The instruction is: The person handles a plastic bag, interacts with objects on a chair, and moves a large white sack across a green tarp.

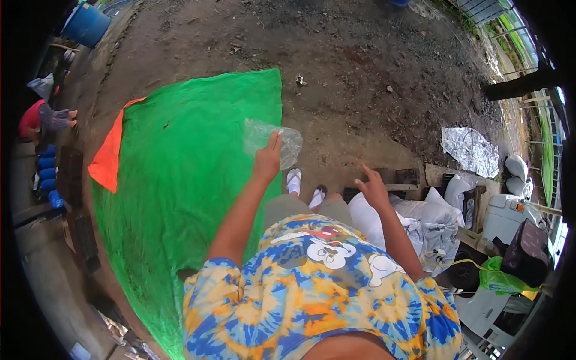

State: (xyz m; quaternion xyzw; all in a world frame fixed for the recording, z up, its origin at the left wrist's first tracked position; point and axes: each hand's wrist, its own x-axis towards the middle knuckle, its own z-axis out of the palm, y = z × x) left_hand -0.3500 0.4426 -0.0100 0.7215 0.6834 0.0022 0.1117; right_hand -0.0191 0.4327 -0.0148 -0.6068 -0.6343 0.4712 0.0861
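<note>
A clear plastic bag [290, 148] hangs from my left hand [268, 157], its thin film spreading to both sides of the pinched fingers. Beneath that hand a large green tarp [180, 156] covers the ground, and one corner is folded over to an orange underside [109, 157]. My right hand [374, 187] is held out over the dirt, its fingers apart and nothing in them. Several stuffed white sacks [414, 219] lie just beyond my right forearm.
A crumpled silver sheet [471, 150] lies on the ground at right. A grey plastic container [510, 216] and a dark bag [527, 255] stand near the sacks. On the left a person [45, 117] bends near several blue containers [47, 163]. A blue drum [86, 25] stands far left.
</note>
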